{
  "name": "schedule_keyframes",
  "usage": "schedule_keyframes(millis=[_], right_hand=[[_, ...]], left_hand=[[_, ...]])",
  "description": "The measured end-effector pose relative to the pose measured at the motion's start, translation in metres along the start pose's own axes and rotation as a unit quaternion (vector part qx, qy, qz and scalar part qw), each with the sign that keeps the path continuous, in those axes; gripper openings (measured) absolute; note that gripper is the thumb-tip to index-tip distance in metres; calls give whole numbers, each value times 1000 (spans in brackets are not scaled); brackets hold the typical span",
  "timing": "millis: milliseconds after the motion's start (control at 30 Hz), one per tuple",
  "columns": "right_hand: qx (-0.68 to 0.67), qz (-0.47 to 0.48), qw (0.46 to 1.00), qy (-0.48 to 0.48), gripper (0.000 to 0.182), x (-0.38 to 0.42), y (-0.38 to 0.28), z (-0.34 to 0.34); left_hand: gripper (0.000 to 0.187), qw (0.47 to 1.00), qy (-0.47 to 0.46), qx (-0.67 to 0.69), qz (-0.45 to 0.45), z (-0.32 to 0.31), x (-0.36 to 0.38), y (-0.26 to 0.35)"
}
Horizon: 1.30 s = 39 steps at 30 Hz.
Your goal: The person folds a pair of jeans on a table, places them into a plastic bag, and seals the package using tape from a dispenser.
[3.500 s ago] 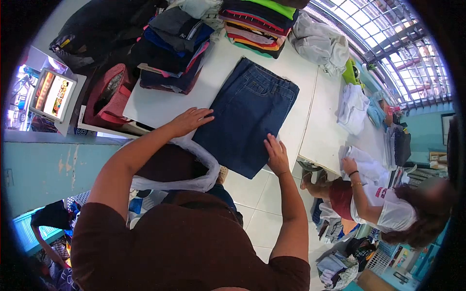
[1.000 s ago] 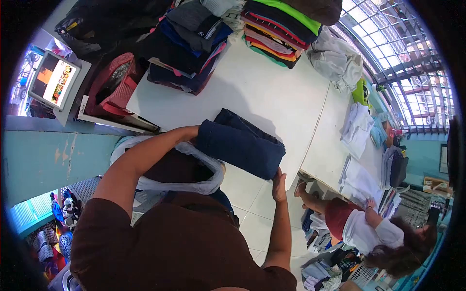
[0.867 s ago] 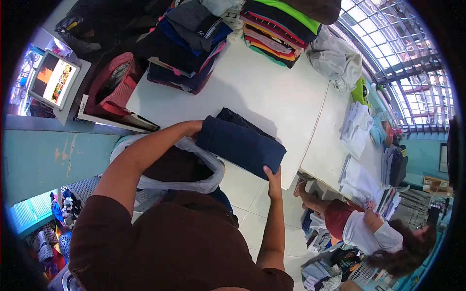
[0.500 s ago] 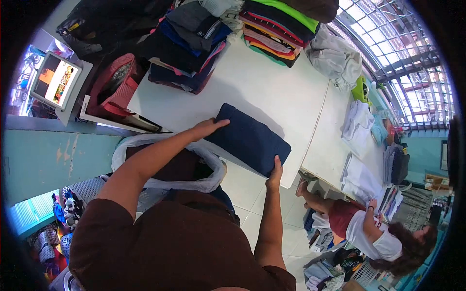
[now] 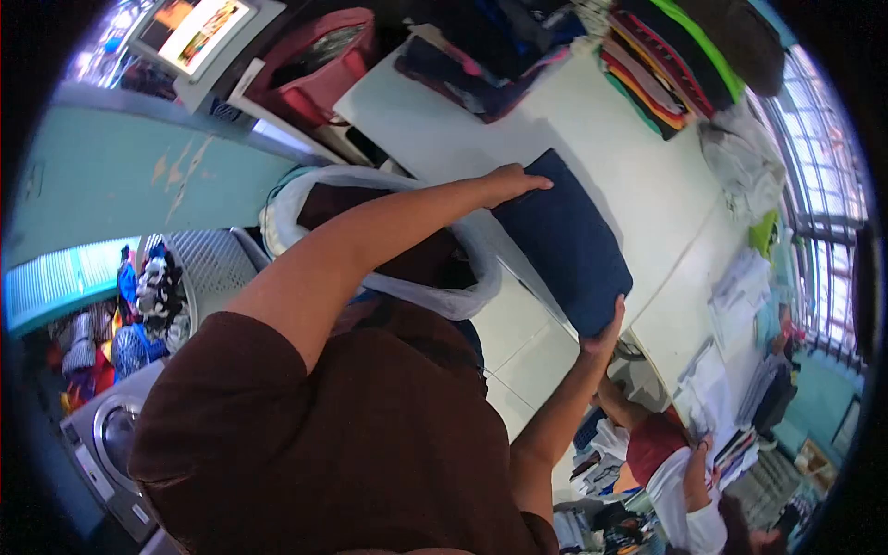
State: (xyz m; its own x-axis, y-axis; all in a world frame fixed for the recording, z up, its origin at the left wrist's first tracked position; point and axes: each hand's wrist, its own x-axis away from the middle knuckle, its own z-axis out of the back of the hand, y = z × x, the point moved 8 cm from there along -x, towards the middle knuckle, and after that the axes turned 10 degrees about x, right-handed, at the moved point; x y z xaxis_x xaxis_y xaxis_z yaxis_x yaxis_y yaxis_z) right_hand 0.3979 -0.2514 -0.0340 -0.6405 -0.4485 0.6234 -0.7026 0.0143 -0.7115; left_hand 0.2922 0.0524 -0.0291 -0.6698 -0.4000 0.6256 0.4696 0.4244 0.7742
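- The folded jeans (image 5: 564, 242) lie on the near edge of the white counter (image 5: 638, 199), one end jutting slightly past it, just beside the open plastic bag (image 5: 444, 296) below.
- Left hand (image 5: 509, 182) rests fingers-out on the far upper corner of the jeans, flat and open, pressing rather than gripping.
- Right hand (image 5: 606, 326) cups the near lower end from underneath, thumb up along the edge; a loose hold, not a closed grasp.
- To handle the bundle well, I'd judge both ends should be squeezed evenly so the fold doesn't spring open, and the overhanging end kept supported.
- Left arm reaches long across the bag, elbow nearly straight; right arm comes up from below the counter edge, forearm steep.
- Stacks of folded clothes (image 5: 666, 65) sit well apart at the far side; another person (image 5: 675, 472) works at the next counter.
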Motion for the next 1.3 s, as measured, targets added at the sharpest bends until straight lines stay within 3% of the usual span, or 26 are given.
schedule_keyframes(millis=[100,133,233,300,367,467,567,633,733,800,833,933,967,1000,1067,1100,1133,1200,1300], right_hand=[[8,-15,1000,8,65,29,-7,-32],[10,-17,1000,4,67,41,-8,-49],[76,0,997,-12,72,89,-21,-116],[122,-2,992,-31,75,103,-9,-142],[158,-18,980,-121,76,117,13,-173],[172,-71,967,-174,76,133,54,-207],[161,-86,963,-198,74,123,95,-212],[157,-118,967,-163,74,103,131,-192],[154,-147,971,-107,70,101,153,-179],[213,-67,971,-85,63,95,151,-166],[242,-26,967,-74,61,94,145,-165],[429,139,886,107,51,92,128,-116],[486,188,835,177,50,96,125,-102],[407,112,891,169,45,101,132,-108],[312,11,945,99,36,87,177,-103],[255,-20,965,63,34,79,191,-107],[242,7,968,72,30,67,197,-101],[219,60,970,86,23,49,209,-87],[203,81,969,119,16,82,159,-110]], left_hand=[[66,989,24,45,-142,35,47,39],[64,995,17,28,-90,51,73,47],[65,988,11,143,-61,91,159,63],[65,982,29,185,-17,125,195,44],[78,977,47,187,92,150,237,27],[80,956,140,187,179,188,266,-20],[83,964,97,195,155,210,256,-71],[77,977,126,118,125,233,227,-122],[77,978,173,69,91,243,207,-135],[76,964,258,-4,69,244,213,-127],[74,957,277,-83,6,243,216,-120],[66,887,324,-285,-165,212,243,-80],[67,856,277,-343,-270,184,257,-57],[68,811,225,-393,-370,157,267,-40],[71,806,11,-469,-361,103,252,-48],[75,786,-42,-501,-360,80,243,-51],[78,762,-93,-530,-360,58,235,-55],[83,742,-131,-539,-376,34,221,-48],[86,715,-203,-555,-374,22,211,-48]])
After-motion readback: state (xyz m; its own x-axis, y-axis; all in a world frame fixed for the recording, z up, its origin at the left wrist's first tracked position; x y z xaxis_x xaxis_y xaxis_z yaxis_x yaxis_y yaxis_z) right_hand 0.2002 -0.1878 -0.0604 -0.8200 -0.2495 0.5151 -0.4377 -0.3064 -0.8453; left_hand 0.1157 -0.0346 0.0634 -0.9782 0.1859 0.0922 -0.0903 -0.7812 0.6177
